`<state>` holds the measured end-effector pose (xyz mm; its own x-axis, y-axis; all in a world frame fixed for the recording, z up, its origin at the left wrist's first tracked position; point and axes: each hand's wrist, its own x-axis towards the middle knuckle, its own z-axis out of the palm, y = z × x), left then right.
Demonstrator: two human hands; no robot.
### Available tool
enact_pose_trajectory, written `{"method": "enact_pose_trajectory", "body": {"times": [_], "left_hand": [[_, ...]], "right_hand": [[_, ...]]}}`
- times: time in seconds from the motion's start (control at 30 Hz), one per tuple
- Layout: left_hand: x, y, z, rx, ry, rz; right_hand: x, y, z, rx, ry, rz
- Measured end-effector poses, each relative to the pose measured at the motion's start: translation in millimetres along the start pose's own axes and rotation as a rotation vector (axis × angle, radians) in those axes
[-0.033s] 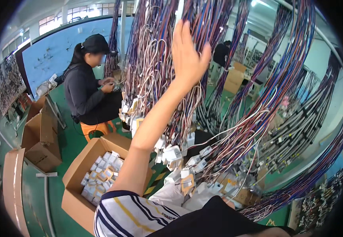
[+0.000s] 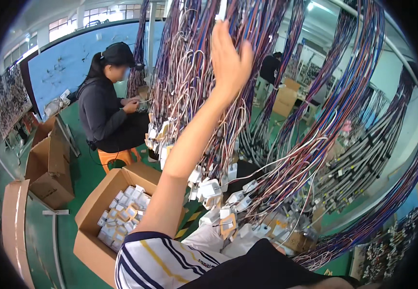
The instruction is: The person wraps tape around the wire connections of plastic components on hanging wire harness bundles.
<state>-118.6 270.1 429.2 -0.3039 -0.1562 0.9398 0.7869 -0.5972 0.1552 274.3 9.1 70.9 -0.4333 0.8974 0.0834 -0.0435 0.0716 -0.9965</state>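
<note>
My left arm reaches up across the middle of the view. At its end my left hand (image 2: 230, 60) is open, fingers stretched upward and thumb apart, in front of a thick hanging bundle of red, blue and white wires (image 2: 189, 62). Its fingertips are just below a narrow white strip (image 2: 222, 10) among the wires; whether they touch it I cannot tell. White plastic housings (image 2: 210, 189) hang at the bundle's lower ends, below my forearm. Of my right hand only a small patch of skin (image 2: 280, 248) seems to show beside black cloth; its fingers are hidden.
An open cardboard box (image 2: 93, 248) of white housings stands at lower left. Beyond it are another carton (image 2: 50, 171) and a seated person (image 2: 105, 106) on an orange stool (image 2: 115, 158), handling something small. More wire bundles (image 2: 344, 91) and grey cables (image 2: 363, 149) hang at right.
My left hand has moved slightly up, toward the white strip, and its thumb has tipped a little left. The wire bundles hang much as before.
</note>
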Motion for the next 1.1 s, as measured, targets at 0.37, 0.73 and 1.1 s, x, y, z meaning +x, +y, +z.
{"method": "enact_pose_trajectory", "body": {"times": [0.37,0.73,1.1], "left_hand": [[93,-161,6,0.525,-0.029,-0.238],[70,-58,7,0.644,-1.178,0.888],[-64,-110,100,0.474,-0.773,1.34]], "right_hand": [[-6,-8,9,0.012,0.079,0.103],[-8,-13,5,0.055,0.005,0.07],[10,1,2,0.093,0.097,0.095]]}}
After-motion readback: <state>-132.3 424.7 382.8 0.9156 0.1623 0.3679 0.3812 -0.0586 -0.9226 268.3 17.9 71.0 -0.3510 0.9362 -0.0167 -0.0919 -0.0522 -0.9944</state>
